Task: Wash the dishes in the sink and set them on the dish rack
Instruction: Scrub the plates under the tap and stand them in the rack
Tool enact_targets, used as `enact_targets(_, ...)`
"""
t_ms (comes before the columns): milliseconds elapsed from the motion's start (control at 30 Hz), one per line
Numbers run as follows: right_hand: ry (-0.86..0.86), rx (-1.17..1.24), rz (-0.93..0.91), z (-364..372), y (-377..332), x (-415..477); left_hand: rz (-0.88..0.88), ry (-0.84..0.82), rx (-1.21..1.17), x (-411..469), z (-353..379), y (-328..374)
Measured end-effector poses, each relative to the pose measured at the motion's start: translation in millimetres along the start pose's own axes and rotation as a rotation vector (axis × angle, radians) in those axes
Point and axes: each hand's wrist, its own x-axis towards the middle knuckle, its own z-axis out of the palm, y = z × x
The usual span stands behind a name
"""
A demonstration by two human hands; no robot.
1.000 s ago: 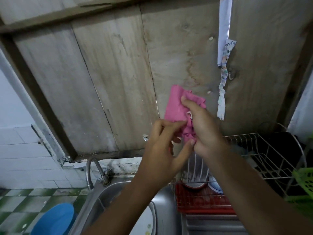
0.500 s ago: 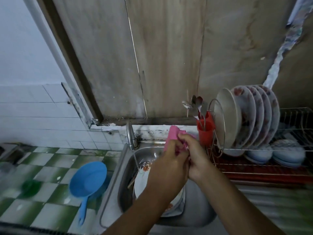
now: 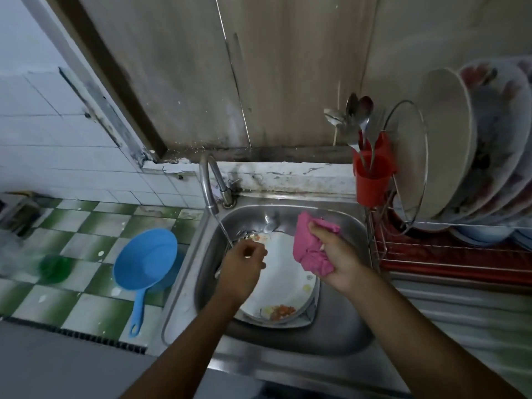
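Note:
A steel sink (image 3: 339,321) holds dirty white plates (image 3: 283,279) with food scraps, and cutlery (image 3: 270,226) lies near the back. Water runs from the curved tap (image 3: 207,185). My right hand (image 3: 335,260) grips a crumpled pink cloth (image 3: 309,249) above the plates. My left hand (image 3: 244,266) hovers over the plates beside the water stream, fingers curled, holding nothing I can see. The wire dish rack (image 3: 449,254) on the right carries several upright plates (image 3: 483,145) and bowls.
A red cutlery cup (image 3: 372,177) with spoons hangs on the rack's left end. A blue plastic dipper (image 3: 145,263) lies on the green-checked tiles left of the sink. Wooden panels rise behind the sink, white tiles at the left.
Both hands dropped from the wall down over the sink. My left hand let go of the pink cloth and moved left to the water stream; the right hand keeps the cloth.

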Motion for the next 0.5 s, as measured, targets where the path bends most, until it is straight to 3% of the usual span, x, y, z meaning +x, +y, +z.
enact_targets(267,0.097,-0.124,-0.012,-21.6,18.9,36.7,-0.349,0.026,0.466,61.7,13.6,-101.0)
enact_targets(400,0.125,-0.188,-0.024,-35.6,27.9,47.8,-0.366,0.010,0.710,70.2,17.0,-133.1)
enact_targets(500,0.137,-0.212,-0.021,-46.0,31.6,52.9,-0.373,0.007,0.755,73.7,19.3,-139.1)
